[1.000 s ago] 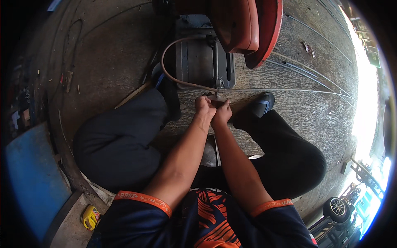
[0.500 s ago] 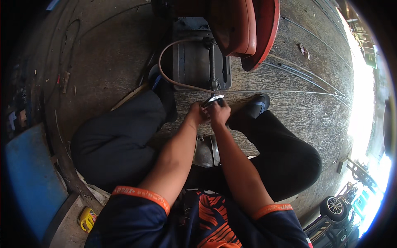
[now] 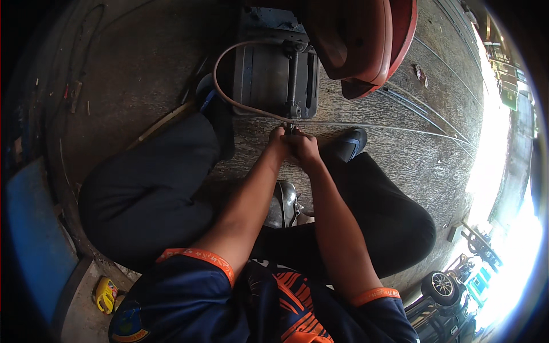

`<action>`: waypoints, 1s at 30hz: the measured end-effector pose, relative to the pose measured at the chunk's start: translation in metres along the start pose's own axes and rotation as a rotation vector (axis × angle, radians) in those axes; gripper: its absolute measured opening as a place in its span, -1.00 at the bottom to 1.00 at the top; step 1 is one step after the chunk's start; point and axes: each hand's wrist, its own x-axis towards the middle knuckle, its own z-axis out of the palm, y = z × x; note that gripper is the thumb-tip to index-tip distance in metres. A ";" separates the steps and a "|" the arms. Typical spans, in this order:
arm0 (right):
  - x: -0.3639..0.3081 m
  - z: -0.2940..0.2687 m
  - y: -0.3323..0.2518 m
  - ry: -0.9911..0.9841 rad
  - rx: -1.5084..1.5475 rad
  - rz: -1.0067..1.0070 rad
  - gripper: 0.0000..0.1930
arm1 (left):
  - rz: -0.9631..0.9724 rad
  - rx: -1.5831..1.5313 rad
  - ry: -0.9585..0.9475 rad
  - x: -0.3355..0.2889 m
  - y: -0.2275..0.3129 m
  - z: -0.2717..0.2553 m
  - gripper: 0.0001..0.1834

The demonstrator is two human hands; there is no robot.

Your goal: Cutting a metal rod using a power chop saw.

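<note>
Before me is a chop saw with a red blade guard (image 3: 400,46) and a grey base (image 3: 260,80). A threaded clamp screw (image 3: 292,80) runs along the base toward me. From the saw a thin brown rod or hose (image 3: 217,86) loops out to the left and curves back to my fingers. My left hand (image 3: 278,142) and my right hand (image 3: 304,147) meet just below the screw's near end, both closed. Between them shows a small dark piece (image 3: 290,130), mostly covered by my fingers, whose kind I cannot make out.
Long thin metal rods (image 3: 412,106) lie on the worn floor to the right. My shoe (image 3: 350,146) is beside them. Between my legs sits a shiny grey rounded object (image 3: 281,204). A yellow container (image 3: 106,294) and a blue panel (image 3: 40,240) are at lower left.
My view has shifted slightly. My hands have drawn closer to the clamp screw's end and turned; the shiny metal piece that showed in them is now hidden.
</note>
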 end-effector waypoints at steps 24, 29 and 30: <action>-0.006 0.026 0.038 0.554 -0.288 -0.516 -0.73 | -0.387 -0.735 0.254 0.017 0.022 0.009 -0.64; -0.010 0.027 0.031 0.611 -0.280 -0.590 -0.70 | -0.498 -0.838 0.408 0.027 0.013 0.007 -0.68; -0.012 0.026 0.030 0.613 -0.270 -0.594 -0.70 | -0.494 -0.829 0.405 0.027 0.014 0.007 -0.68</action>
